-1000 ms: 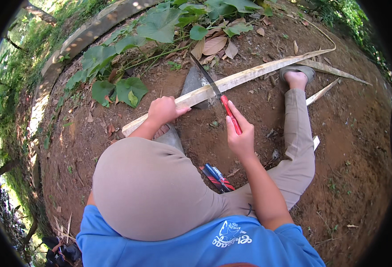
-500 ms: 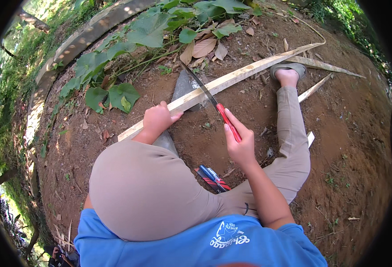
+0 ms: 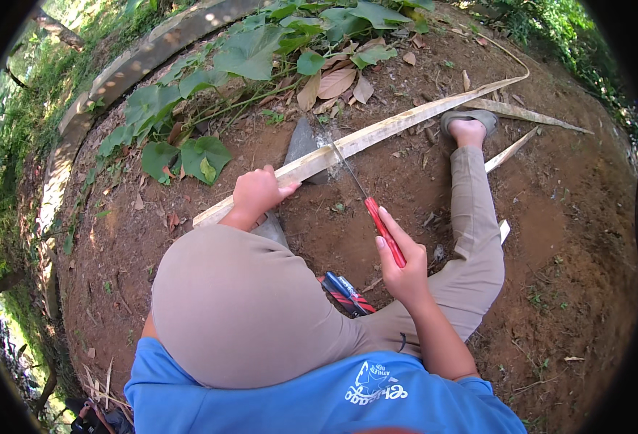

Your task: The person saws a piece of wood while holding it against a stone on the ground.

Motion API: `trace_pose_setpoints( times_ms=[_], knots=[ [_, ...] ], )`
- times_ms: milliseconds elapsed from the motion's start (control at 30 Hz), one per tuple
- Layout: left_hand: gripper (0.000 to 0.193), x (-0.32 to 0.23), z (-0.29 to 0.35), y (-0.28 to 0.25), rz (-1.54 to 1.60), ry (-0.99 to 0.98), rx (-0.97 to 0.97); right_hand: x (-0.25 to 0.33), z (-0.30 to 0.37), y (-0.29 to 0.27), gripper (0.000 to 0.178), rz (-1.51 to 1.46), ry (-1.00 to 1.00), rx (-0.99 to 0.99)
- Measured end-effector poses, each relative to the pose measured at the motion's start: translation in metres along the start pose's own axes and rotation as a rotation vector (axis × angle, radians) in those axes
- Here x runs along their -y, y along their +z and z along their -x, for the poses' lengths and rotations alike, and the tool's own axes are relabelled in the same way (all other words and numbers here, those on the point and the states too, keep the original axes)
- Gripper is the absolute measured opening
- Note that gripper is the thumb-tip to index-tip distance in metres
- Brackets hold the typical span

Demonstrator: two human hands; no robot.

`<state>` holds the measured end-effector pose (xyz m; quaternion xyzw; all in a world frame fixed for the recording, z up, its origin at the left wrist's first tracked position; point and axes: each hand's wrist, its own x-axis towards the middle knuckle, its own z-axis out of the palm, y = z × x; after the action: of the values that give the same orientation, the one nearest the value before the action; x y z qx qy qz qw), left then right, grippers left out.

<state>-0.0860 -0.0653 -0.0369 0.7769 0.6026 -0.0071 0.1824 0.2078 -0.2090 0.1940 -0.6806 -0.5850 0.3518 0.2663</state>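
My left hand point(image 3: 256, 194) is wrapped round the near part of a long pale wooden strip point(image 3: 384, 130), just beyond my bent left knee. My right hand point(image 3: 406, 269) grips the red handle of a hand saw point(image 3: 385, 230). The thin dark saw blade slants up and left from the handle, and its end meets the strip to the right of my left hand. Beneath the strip there is a grey stone slab point(image 3: 301, 145), with pale dust scattered beside it. My knee hides part of the strip's near end.
Between my legs lies a blue and red packaged item point(image 3: 348, 295). Other wooden pieces point(image 3: 510, 148) lie around my right foot point(image 3: 469, 129). Broad-leaved vines point(image 3: 250, 54) and dry leaves spread ahead, and a low concrete edging point(image 3: 145, 50) curves at the left.
My right hand has drawn the saw back toward me and to the right, so less blade extends past the strip. My left hand stays in place on the strip.
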Motion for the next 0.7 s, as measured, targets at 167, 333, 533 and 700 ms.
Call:
trace_pose_setpoints(
  times_ms=[167, 333, 533, 700],
  knots=[
    [0.094, 0.006, -0.001, -0.004, 0.075, -0.014, 0.047, -0.001, 0.002, 0.004, 0.054, -0.042, -0.004, -0.014],
    [0.096, 0.010, 0.001, -0.006, 0.108, 0.006, -0.009, -0.013, -0.006, 0.004, 0.051, -0.162, 0.063, -0.037],
    [0.095, 0.013, -0.001, -0.014, 0.170, -0.046, 0.064, -0.008, -0.019, 0.001, 0.049, -0.205, 0.039, -0.031],
    [0.097, 0.012, -0.004, -0.012, 0.145, -0.022, 0.083, -0.006, -0.019, 0.007, 0.049, -0.114, 0.079, -0.033]
  ],
)
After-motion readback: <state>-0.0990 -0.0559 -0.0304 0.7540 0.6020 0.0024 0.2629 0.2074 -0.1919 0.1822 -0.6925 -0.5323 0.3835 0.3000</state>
